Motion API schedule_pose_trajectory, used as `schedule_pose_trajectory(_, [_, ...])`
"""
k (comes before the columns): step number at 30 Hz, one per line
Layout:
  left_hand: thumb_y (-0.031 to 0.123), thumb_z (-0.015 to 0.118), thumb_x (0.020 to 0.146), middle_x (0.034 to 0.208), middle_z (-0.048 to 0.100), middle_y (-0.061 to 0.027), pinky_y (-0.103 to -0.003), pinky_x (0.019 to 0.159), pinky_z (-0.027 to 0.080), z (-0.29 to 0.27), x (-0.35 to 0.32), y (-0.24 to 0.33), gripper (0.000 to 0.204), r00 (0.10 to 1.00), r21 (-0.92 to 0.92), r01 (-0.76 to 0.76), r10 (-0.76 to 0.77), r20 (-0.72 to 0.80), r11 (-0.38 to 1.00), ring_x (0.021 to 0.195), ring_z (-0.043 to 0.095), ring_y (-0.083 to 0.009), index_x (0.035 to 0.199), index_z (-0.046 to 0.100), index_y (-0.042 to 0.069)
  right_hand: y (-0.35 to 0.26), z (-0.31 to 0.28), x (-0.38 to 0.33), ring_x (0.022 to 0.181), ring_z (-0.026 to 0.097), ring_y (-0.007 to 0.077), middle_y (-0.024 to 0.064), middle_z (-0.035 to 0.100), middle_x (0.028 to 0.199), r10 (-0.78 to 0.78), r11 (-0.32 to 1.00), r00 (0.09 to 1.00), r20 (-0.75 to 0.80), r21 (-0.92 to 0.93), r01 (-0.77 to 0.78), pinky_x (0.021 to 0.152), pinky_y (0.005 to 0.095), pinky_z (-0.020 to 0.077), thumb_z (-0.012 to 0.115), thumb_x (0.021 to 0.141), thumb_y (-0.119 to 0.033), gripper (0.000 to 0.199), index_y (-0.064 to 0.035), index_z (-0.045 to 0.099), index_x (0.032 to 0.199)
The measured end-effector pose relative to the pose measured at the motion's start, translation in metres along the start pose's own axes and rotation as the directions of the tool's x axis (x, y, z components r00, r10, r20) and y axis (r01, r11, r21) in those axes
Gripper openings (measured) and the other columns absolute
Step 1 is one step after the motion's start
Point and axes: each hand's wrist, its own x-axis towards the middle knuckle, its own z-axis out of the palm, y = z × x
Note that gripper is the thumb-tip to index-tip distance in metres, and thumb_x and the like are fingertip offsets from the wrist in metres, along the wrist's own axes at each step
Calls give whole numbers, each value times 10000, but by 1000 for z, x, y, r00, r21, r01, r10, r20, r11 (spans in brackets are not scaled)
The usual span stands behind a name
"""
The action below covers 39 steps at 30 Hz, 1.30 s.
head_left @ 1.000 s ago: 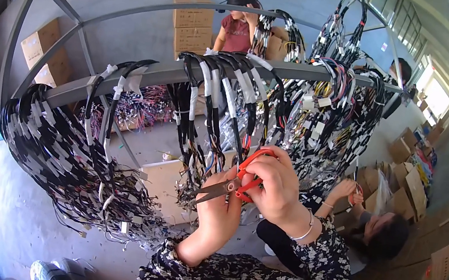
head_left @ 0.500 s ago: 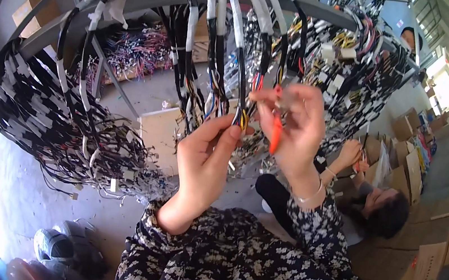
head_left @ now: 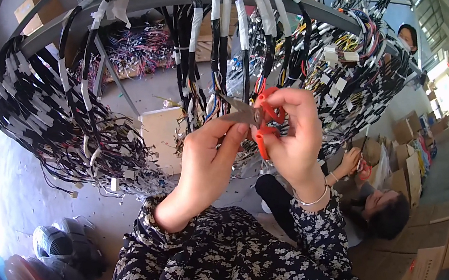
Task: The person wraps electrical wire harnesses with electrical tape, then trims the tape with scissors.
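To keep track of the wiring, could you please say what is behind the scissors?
A black cable runs down behind the scissors, which the right hand holds. The blades cover its next stretch, so whether the left hand grips it cannot be seen.

Both arms reach in from near side. Left hand: thumb and forefinger pinched, pointing far. Right hand just right: fingers curled, thumb and forefinger spread.

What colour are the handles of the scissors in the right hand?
The scissors' handles are bright orange-red; the head view shows them best.
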Motion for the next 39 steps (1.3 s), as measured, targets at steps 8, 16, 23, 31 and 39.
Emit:
schedule_pose_trajectory(8, [140, 570, 1005, 761, 692, -60, -249, 583, 463, 2, -3, -2, 217, 998, -25, -56, 55, -36, 998, 653, 592, -81, 1024, 676, -49, 2, 14, 3, 799, 603, 84, 58, 633, 934, 272, 933, 961, -57, 258, -249, 702, 220, 503, 677, 798, 126, 401, -29, 482, 1112])
schedule_pose_trajectory(16, [110, 517, 1026, 897, 680, -68, -226, 707, 488, 5, -11, -17, 232, 999, -174, -37, 34, -20, 984, 765, 601, -88, 1105, 650, -62, 7, 26, -14, 878, 637, 129, 97, 661, 987, 250, 955, 942, -223, 219, -202, 766, 254, 526, 651, 883, 76, 373, -26, 419, 1157])
schedule_pose_trajectory(23, [-26, 508, 985, 1114, 664, -151, -277, 798, 544, 6, 2, -10, 221, 993, -193, -103, 90, -75, 976, 963, 699, -202, 1205, 525, -37, -1, 56, -49, 951, 647, 159, 174, 653, 1140, 354, 896, 868, -348, 392, -208, 807, 263, 539, 670, 881, 84, 444, -26, 360, 1179])
schedule_pose_trajectory(31, [13, 636, 920, 864, 678, -92, -243, 552, 493, -7, 18, 11, 190, 905, 455, -316, 408, -118, 832, 678, 677, -150, 1109, 647, 22, -4, 73, -46, 921, 633, 133, 132, 640, 1122, 487, 761, 804, -342, 617, -198, 774, 213, 500, 614, 931, 59, 385, -53, 356, 1193])
schedule_pose_trajectory(39, [33, 625, 932, 741, 645, -18, -190, 522, 398, -28, 42, 24, 278, 952, 9, 71, -70, 297, 997, 596, 550, -32, 1194, 653, -55, -18, 53, -33, 869, 664, 174, 131, 638, 987, 567, 593, 787, -242, 783, -187, 692, 275, 529, 593, 973, -32, 322, -27, 369, 1203])
